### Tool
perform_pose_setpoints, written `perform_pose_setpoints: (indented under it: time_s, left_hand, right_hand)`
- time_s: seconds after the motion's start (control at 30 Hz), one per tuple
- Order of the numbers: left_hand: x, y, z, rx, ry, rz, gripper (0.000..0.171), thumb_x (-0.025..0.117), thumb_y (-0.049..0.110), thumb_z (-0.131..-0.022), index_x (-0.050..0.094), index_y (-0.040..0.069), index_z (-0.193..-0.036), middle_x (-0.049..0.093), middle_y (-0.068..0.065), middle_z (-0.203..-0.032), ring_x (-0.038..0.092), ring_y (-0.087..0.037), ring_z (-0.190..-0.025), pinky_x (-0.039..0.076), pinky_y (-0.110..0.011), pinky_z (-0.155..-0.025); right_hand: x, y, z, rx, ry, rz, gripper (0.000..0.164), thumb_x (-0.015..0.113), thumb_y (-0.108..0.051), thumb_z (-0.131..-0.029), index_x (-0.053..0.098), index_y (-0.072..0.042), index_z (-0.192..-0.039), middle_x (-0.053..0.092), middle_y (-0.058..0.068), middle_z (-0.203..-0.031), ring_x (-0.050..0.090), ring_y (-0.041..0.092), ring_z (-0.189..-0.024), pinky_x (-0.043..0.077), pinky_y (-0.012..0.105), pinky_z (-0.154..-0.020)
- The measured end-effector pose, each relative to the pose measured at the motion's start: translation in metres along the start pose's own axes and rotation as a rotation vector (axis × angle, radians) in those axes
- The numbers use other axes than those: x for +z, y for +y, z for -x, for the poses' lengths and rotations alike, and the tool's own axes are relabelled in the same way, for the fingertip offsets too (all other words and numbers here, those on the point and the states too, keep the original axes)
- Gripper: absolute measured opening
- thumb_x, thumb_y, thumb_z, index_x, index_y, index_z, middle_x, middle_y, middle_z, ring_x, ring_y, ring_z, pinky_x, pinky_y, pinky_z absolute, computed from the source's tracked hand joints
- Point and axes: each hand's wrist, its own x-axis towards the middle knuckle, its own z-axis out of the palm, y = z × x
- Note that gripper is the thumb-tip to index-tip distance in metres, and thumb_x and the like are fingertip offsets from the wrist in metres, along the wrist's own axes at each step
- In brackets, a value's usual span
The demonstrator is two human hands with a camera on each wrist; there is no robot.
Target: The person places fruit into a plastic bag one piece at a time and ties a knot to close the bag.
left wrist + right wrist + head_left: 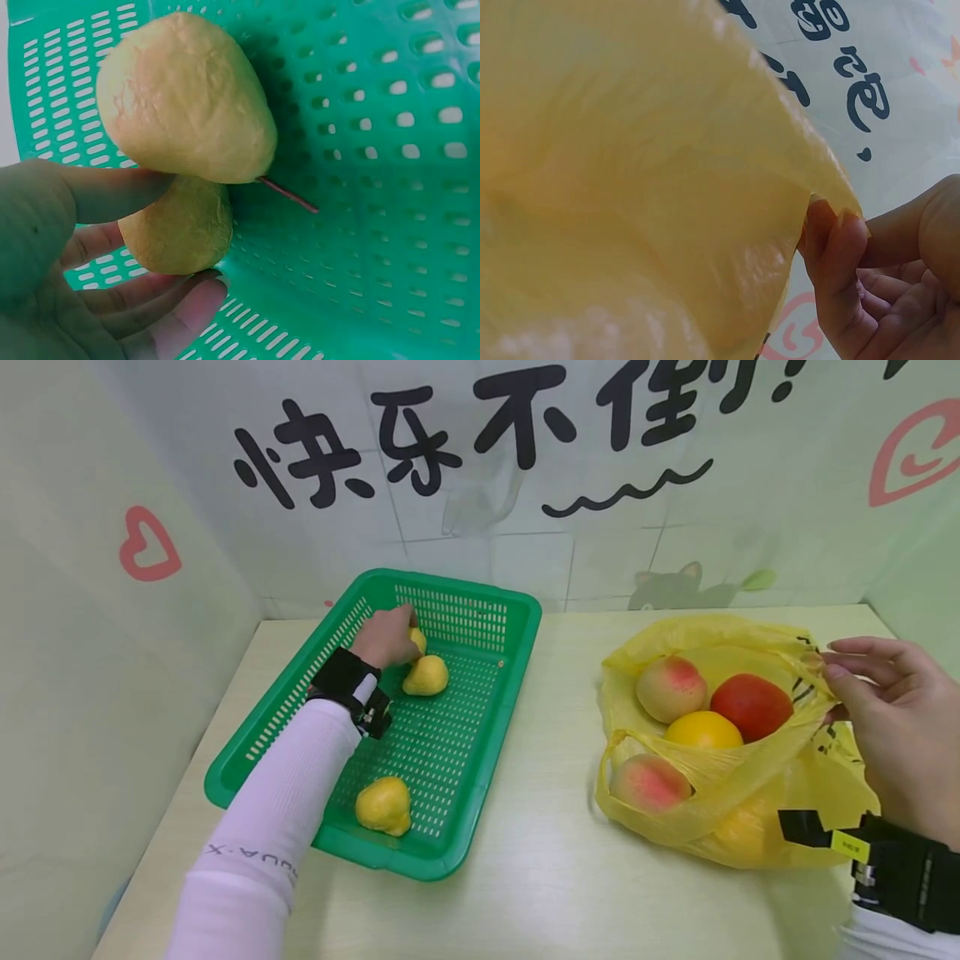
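Inside the green basket (487, 760), my left hand (386, 639) holds a yellow pear (180, 236) near the far left end, thumb on one side and fingers on the other. A second pear (426, 677) lies right beside it, with its dark stem visible in the left wrist view. Another pear (383, 806) rests at the basket's near end. On the right, my right hand (900, 718) pinches the rim of a yellow plastic bag (720, 647) between thumb and fingers. The bag's mouth is spread, and its lower contents are partly hidden.
In the bag lie a peach (671, 687), a second peach (651, 782), a yellow-orange fruit (703, 730) and a red fruit (752, 706). Basket and bag stand apart on a pale table (555, 827). A wall (510, 560) with black lettering rises behind.
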Motion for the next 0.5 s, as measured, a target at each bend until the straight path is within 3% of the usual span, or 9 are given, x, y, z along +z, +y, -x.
perform_pose_setpoints:
  time_s: [0.5]
  left_hand:
    - [0.0015,-0.003,-0.0024,-0.005,-0.018,0.007,0.051,0.067,0.016,-0.092,0.048,-0.002,-0.135,0.059,-0.026,-0.127,0.061,-0.038,-0.107,0.052,-0.046,-0.09]
  right_hand:
    - [-0.0001,-0.0018,-0.0004,0.011,0.037,0.008,0.036,0.046,-0.019,-0.103,0.049,-0.025,-0.138,0.058,-0.022,-0.119,0.053,-0.004,-0.092,0.044,0.002,-0.07]
